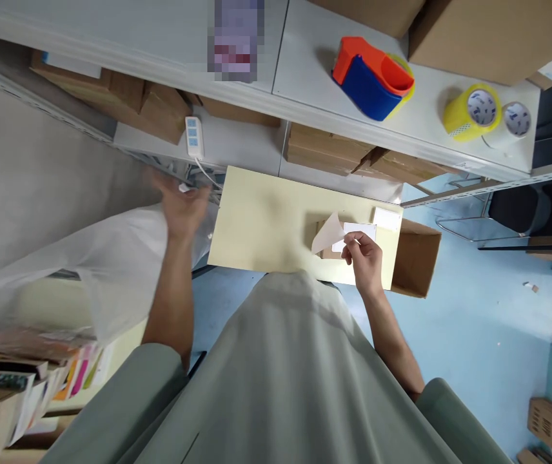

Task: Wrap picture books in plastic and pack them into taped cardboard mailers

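Observation:
My right hand (365, 259) pinches a thin, pale sheet of paper (328, 234) by its right end; the sheet's other end curls up to the left. Under it, a small cardboard box (331, 254) with a white label (367, 229) lies on the cream tabletop (256, 219). Out past the table's left edge, my left hand (183, 209) is raised with thumb and fingers spread, the fingers smeared by motion. A small white scrap (184, 187) shows by those fingers; whether they touch it I cannot tell.
White cards (387, 219) lie at the table's right end, beside an open carton (416, 261). On the shelf above are a red-and-blue tape dispenser (373, 77) and tape rolls (472, 113). A power strip (193, 136) sits below. Plastic sheeting (111, 258) hangs at left.

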Tool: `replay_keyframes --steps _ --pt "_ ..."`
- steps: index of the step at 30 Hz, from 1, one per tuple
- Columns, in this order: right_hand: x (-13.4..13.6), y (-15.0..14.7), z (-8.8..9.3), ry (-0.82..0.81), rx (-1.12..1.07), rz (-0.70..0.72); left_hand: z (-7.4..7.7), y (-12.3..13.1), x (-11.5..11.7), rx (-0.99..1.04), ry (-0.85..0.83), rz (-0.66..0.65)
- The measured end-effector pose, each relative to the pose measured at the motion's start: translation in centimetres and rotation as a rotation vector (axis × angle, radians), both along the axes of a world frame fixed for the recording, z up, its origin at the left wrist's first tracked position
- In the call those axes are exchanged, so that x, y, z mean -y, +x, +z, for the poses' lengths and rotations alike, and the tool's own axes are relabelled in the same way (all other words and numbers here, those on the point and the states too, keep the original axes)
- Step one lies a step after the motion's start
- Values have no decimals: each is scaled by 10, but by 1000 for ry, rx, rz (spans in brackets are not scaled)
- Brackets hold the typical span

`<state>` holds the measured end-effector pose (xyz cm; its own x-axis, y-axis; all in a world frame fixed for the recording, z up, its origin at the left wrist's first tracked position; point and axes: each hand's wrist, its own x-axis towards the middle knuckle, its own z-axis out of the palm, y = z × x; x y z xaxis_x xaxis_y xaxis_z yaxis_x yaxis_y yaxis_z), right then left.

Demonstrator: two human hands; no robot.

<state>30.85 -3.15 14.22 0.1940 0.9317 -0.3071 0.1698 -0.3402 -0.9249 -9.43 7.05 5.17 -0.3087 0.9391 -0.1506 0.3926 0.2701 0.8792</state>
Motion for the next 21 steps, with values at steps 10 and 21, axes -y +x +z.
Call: replay_keyframes --steps 10,21 --pt "19 67 -1 77 8 -22 83 257 71 203 -13 -327" --pt "38 133 -23 128 46 164 69 358 99 569 -431 -217"
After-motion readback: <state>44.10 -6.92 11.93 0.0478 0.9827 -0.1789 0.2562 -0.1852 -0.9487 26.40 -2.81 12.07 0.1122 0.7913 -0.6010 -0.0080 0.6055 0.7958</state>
